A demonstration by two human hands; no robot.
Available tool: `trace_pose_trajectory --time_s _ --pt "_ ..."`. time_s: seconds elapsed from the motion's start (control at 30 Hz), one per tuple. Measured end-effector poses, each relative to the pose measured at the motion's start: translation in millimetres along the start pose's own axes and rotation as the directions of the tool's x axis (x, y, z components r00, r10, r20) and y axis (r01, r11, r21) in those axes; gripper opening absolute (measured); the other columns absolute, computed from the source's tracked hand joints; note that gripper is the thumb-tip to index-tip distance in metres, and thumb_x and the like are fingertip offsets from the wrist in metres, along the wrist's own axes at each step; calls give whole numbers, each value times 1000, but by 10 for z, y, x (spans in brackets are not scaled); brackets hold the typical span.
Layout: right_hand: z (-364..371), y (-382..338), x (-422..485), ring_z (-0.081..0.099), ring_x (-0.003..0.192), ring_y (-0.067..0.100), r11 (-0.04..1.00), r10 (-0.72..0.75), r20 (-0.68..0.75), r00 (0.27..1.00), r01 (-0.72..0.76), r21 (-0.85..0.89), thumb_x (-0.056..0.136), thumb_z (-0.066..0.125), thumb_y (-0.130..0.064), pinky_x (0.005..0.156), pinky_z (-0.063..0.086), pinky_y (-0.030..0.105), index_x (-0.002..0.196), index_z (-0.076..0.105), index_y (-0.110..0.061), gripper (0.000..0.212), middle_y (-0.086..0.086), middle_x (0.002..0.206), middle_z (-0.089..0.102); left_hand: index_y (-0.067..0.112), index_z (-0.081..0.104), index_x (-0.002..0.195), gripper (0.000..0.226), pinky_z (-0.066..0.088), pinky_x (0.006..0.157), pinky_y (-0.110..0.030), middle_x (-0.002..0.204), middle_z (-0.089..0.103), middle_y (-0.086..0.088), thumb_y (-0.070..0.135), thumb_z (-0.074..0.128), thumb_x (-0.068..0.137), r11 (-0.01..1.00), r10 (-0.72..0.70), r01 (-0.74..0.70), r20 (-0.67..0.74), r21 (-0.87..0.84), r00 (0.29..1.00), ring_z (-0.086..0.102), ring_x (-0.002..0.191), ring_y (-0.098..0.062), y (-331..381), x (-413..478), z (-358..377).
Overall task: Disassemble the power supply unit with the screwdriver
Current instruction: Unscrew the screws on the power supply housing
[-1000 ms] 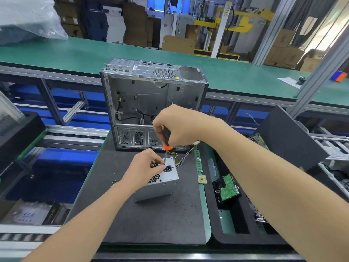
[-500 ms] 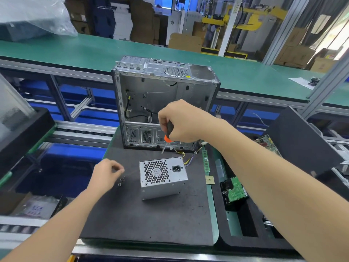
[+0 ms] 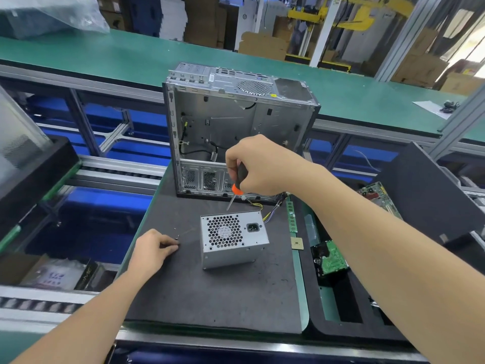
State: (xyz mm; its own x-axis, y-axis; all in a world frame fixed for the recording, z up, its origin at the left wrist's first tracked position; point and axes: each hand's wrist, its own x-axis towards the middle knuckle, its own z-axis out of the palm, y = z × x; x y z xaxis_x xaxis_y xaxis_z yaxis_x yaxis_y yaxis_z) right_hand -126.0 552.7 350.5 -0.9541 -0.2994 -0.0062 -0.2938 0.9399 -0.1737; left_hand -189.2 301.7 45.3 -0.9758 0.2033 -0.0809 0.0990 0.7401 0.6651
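Two-handed: needed small loose screws (image 3: 178, 236) grouped by left hand (image 3: 154, 249), fingers bunched, pinch unclear; then black-and-orange screwdriver (image 3: 239, 179), fist-gripped in right hand (image 3: 262, 166), seated squarely on grey perforated-metal power supply unit (image 3: 233, 239).

PSU (image 3: 233, 240) silver-grey, honeycomb fan grille, black socket. Black handle, orange collar on screwdriver (image 3: 240, 179). Dark grey mat (image 3: 210, 298), green edge. Bare silver case (image 3: 223, 122). Green belt (image 3: 131, 59). Yellow and purple wires (image 3: 269, 216). Green board (image 3: 332, 261).

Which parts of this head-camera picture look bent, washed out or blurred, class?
Head view: the green conveyor belt bows from wide-angle distortion; the top-right window is washed out; the corner plastic bag is smeared; the power supply unit is sharp.
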Motion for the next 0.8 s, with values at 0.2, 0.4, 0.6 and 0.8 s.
trace_pose_trajectory --time_s 0.2,0.4,0.6,0.8 --pt "-107 61 -99 61 89 17 999 40 -25 999 -41 -27 76 68 -6 77 56 36 86 70 -16 14 -16 75 60 19 83 108 20 46 88 -30 111 80 -3 10 67 102 986 -69 58 -62 -153 996 66 101 -17 308 137 -268" --pt "-139 220 -270 65 84 24 983 165 -24 986 -166 -81 75 71 -19 64 55 34 80 66 -17 8 2 89 69 44 76 107 28 48 83 -10 104 75 26 19 64 103 886 343 -348 -69 -306 937 67 99 6 1487 135 -440" --pt "-53 377 -421 65 84 22 973 219 -12 976 -219 -71 74 73 -21 55 48 29 77 62 -19 11 -1 87 67 41 74 119 37 54 79 -23 112 75 22 14 51 110 832 525 -382 352 -402 775 70 107 -6 2002 -28 -31" --pt "-32 446 -474 65 84 23 977 212 -29 977 -212 -16 76 74 -22 61 54 34 78 62 -19 13 -2 86 66 42 74 118 43 47 78 -26 115 75 16 10 47 111 815 537 -375 333 -441 775 70 107 -11 1976 -15 114"
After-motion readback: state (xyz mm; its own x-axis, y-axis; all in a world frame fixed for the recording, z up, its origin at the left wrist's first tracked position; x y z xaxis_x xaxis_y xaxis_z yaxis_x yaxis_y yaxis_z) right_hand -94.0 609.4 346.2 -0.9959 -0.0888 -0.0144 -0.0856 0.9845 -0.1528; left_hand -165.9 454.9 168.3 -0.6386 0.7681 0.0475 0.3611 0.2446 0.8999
